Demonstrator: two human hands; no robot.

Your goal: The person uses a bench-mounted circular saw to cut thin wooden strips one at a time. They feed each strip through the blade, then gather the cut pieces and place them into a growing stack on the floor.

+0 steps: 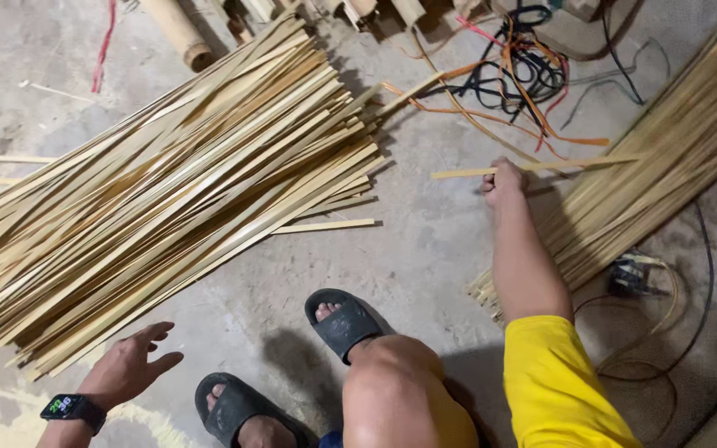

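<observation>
Starting at the lower left of the frame, I've got the left hand spread wide, fingers splayed, gripping nothing, hovering just beside the near end of the big strip pile. A dark smartwatch sits on that wrist. The pile is a loose heap of pale, flat bamboo strips fanning from the left edge up toward the top centre, lying on the grey concrete floor. One stray strip pokes out of its right side. Bottom centre, I see two black sandals, and a bare knee over them. Moving right, the yellow sleeve leads up the forearm to the right hand, just right of centre, fingers curled closed around a single bamboo strip. That strip runs nearly level, its far end reaching the second bundle of thinner strips slanting along the right edge. Upper centre-right, a tangle of orange, black and red cords lies on the floor.
</observation>
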